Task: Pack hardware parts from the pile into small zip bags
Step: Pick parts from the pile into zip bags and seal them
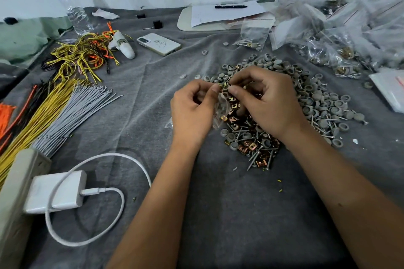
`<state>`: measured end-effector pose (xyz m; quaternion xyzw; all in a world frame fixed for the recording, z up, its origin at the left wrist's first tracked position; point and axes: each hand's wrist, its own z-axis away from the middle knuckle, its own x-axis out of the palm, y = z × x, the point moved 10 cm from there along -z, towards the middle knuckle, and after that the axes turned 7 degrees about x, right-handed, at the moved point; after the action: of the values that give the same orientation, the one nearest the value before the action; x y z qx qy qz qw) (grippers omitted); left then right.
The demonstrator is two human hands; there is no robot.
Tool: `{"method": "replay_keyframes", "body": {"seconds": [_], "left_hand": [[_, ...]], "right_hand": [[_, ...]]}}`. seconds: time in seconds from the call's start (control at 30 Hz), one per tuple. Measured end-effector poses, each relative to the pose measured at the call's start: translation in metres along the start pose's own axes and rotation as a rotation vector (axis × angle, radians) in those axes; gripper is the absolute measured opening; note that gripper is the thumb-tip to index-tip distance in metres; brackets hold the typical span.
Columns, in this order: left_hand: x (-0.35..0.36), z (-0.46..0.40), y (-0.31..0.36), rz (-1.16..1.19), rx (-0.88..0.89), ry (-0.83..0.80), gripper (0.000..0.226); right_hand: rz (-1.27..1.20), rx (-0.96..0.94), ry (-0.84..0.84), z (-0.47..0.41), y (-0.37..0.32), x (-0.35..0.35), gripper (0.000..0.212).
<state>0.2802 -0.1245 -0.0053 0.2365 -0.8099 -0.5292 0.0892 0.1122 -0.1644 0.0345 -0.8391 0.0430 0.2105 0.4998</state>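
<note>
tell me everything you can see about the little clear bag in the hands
The small clear plastic zip bag hangs crumpled between both hands over the near edge of the mixed hardware pile. The left hand pinches its top edge at one side; the right hand meets it at the mouth, fingers bunched there. A few brass-coloured square clips show through it. Whether its zip is open cannot be told.
</note>
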Motion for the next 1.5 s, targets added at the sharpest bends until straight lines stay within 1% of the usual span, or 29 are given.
{"method": "replay_keyframes", "body": {"seconds": [0.07,0.13,0.2,0.3,0.43,0.53,0.63,0.73,0.8,0.93,1.03,1.1,1.17,1.2,1.27,1.37,1.43,1.5], "left_hand": [[0.005,0.001,0.006,-0.024,0.037,-0.04,0.013],[0.008,0.002,0.008,-0.038,0.052,-0.068,0.011],[0.008,0.002,0.008,-0.036,0.047,-0.082,0.011],[0.008,0.003,0.007,-0.062,0.045,-0.086,0.012],[0.004,0.003,0.004,-0.078,0.011,-0.058,0.03],[0.003,0.002,0.004,-0.101,0.003,-0.06,0.04],[0.002,-0.001,0.001,-0.153,0.013,-0.053,0.04],[0.004,-0.002,-0.005,-0.116,-0.013,-0.071,0.037],[0.001,-0.001,-0.005,-0.095,-0.017,-0.041,0.032],[-0.006,0.0,0.0,-0.019,-0.02,0.061,0.015],[-0.011,0.0,0.006,0.02,0.007,0.112,0.017],[-0.016,0.0,0.012,0.009,0.041,0.148,0.019],[-0.021,0.002,0.019,-0.012,0.082,0.194,0.018],[-0.024,0.003,0.023,-0.018,0.102,0.221,0.018],[-0.03,0.006,0.029,-0.008,0.134,0.28,0.019],[-0.038,0.008,0.032,0.023,0.156,0.346,0.019],[-0.039,0.008,0.031,0.035,0.148,0.347,0.016],[-0.037,0.007,0.028,0.043,0.135,0.333,0.015]], "right_hand": [[0.051,0.001,-0.019,-0.001,0.001,0.005,0.015],[0.062,-0.01,-0.044,0.0,-0.001,0.01,0.013],[0.029,0.003,-0.04,0.001,0.0,0.009,0.008],[-0.036,0.057,-0.005,0.0,0.006,0.003,0.009],[-0.101,0.099,0.003,0.001,0.01,-0.001,0.01],[-0.032,0.011,-0.04,0.001,0.0,0.001,0.009],[0.118,-0.135,-0.067,0.002,-0.016,0.006,0.011],[0.209,-0.229,-0.093,0.005,-0.025,0.011,0.015],[0.252,-0.251,-0.108,0.005,-0.025,0.014,0.015],[0.291,-0.238,-0.114,0.004,-0.021,0.016,0.018],[0.268,-0.225,-0.074,0.002,-0.019,0.01,0.018],[0.249,-0.2,-0.006,0.001,-0.016,0.002,0.015],[0.312,-0.187,0.063,-0.001,-0.013,-0.007,0.012],[0.37,-0.179,0.07,-0.002,-0.01,-0.009,0.011],[0.502,-0.15,0.026,-0.004,-0.003,-0.006,0.014],[0.688,-0.121,-0.101,-0.004,0.006,0.007,0.025],[0.742,-0.097,-0.168,-0.002,0.009,0.015,0.033],[0.772,-0.087,-0.192,-0.001,0.009,0.019,0.035]]}}
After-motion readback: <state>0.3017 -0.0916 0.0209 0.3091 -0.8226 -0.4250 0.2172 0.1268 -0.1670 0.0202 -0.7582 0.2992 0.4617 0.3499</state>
